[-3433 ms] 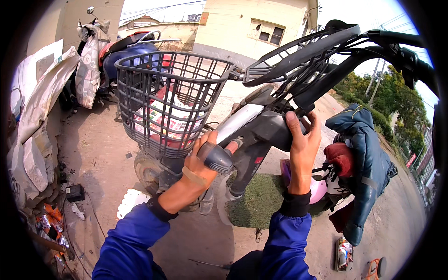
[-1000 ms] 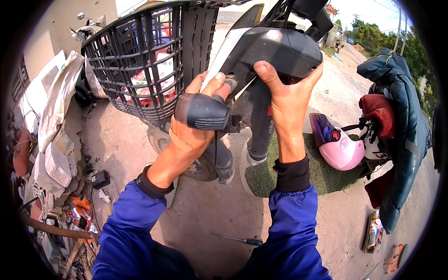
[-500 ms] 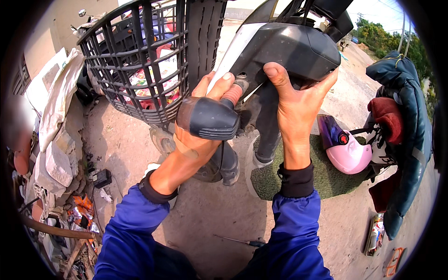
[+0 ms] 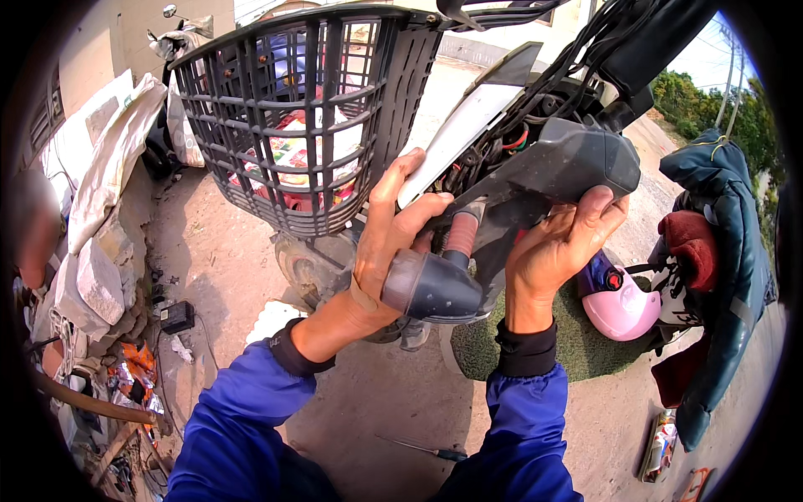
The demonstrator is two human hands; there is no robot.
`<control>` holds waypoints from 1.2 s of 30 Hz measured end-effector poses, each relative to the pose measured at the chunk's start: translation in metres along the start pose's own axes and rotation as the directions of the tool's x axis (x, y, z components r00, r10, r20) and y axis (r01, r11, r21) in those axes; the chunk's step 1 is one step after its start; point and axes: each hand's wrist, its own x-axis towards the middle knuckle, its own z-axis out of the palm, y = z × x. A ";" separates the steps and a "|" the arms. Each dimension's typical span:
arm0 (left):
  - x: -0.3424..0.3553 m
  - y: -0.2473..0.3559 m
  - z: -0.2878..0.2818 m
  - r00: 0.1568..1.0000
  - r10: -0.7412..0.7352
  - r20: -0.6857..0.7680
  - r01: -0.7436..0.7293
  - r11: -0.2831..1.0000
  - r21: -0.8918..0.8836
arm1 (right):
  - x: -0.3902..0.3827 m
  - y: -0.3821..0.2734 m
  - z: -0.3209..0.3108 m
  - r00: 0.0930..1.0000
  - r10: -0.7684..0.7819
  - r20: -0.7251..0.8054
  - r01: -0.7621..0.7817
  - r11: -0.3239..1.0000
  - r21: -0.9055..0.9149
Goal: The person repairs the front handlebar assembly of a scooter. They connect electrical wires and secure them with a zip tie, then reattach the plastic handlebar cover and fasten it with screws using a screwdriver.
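Note:
The front of a scooter stands before me, its dark grey plastic panel (image 4: 544, 171) tilted away from the white front panel (image 4: 468, 125). Bundled wires (image 4: 525, 138) show in the gap between them. My left hand (image 4: 389, 243) is at the panels' lower left, one finger along the white edge and another on the grey panel's corner; its other fingers are partly hidden. My right hand (image 4: 556, 247) grips the grey panel's lower right, thumb outside, fingers partly behind. A black turn signal lamp (image 4: 443, 284) on a reddish ribbed stalk (image 4: 462, 233) sticks out beside my left wrist.
A black plastic basket (image 4: 309, 125) holding colourful packages is at the front wheel. A pink helmet (image 4: 621, 309) lies by the green footboard mat (image 4: 577, 339). A screwdriver (image 4: 447, 454) is on the ground. Rubble (image 4: 96, 293) lines the left; a blue padded cover (image 4: 740, 276) hangs right.
The grey panel has swung away from the white one, exposing wires. My left hand has moved right and down with the lamp; my right hand has lowered its thumb onto the panel.

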 end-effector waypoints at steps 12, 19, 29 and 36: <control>-0.002 -0.003 -0.007 0.986 0.069 0.155 -0.055 0.995 -0.088 | 0.003 -0.010 -0.015 0.956 0.257 -0.142 -0.241 0.963 0.124; 0.001 0.000 -0.014 0.976 0.079 0.204 -0.068 0.996 -0.062 | 0.003 -0.014 -0.005 0.953 0.254 -0.167 -0.226 0.959 0.169; -0.006 -0.006 -0.007 0.983 0.121 0.138 -0.119 0.993 -0.020 | 0.008 -0.009 -0.007 0.967 0.207 -0.147 -0.188 0.974 0.130; -0.010 -0.011 -0.006 0.982 0.169 0.088 -0.171 0.985 0.013 | 0.007 -0.003 -0.016 0.961 0.237 -0.142 -0.214 0.963 0.162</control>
